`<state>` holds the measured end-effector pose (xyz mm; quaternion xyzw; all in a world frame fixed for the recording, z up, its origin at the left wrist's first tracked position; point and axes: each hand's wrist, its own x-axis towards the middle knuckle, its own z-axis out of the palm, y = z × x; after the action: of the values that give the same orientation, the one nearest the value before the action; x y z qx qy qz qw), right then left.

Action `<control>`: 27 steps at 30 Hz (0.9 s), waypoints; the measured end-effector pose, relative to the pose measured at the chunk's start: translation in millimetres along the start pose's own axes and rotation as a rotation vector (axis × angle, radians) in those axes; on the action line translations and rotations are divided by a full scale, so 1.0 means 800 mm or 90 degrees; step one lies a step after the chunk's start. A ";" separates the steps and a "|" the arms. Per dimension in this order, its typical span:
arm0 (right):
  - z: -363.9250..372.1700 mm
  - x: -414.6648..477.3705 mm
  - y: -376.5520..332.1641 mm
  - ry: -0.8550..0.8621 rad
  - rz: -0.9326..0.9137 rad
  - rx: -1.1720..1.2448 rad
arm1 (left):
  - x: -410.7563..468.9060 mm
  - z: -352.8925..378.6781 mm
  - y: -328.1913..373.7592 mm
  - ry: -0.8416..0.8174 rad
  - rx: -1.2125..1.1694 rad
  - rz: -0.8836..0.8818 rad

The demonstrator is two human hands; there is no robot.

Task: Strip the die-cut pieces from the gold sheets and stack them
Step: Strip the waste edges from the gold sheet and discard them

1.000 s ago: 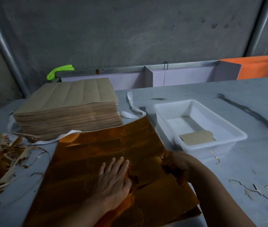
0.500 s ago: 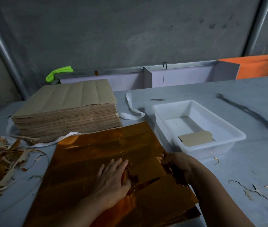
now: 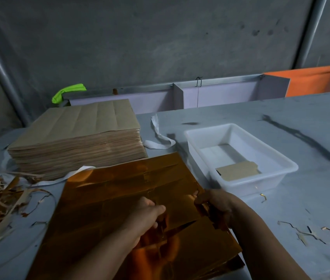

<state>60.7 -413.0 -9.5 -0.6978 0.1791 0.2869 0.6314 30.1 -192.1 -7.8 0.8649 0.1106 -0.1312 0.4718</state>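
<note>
left grip (image 3: 150, 214), right grip (image 3: 215, 203) pinch piece (image 3: 180, 212) on gold sheet (image 3: 115, 190)

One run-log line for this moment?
left hand: grips gold sheet | right hand: pinches sheet edge | white tray: one brown piece

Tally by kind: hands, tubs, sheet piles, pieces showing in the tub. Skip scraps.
Hands: 2, left hand, right hand
Tubs: 1, white tub
Sheet piles: 2, brown stack, gold sheets
Pieces in tub: 1, brown piece
Total: 6
</note>
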 end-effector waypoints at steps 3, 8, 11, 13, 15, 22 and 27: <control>-0.001 0.001 -0.002 -0.017 -0.004 0.019 | 0.005 -0.002 -0.001 -0.003 -0.055 -0.033; 0.007 0.006 -0.017 0.040 -0.034 0.003 | 0.010 -0.012 -0.005 -0.027 -0.154 -0.077; 0.011 0.014 -0.021 0.075 -0.028 -0.007 | 0.012 -0.012 -0.009 -0.035 -0.198 -0.088; 0.011 0.017 -0.021 0.100 -0.021 -0.023 | 0.014 -0.013 -0.012 -0.038 -0.224 -0.094; 0.008 0.020 -0.018 0.126 -0.022 -0.036 | 0.015 -0.015 -0.015 -0.040 -0.259 -0.099; 0.007 0.026 -0.012 0.148 -0.024 -0.061 | 0.013 -0.021 -0.027 -0.058 -0.310 -0.085; 0.009 0.026 -0.012 0.163 -0.027 -0.067 | 0.012 -0.022 -0.031 -0.070 -0.314 -0.071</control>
<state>81.5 -402.5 -15.6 -0.7642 0.2281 0.1913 0.5722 33.5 -163.3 -21.3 0.7079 0.1607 -0.1730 0.6657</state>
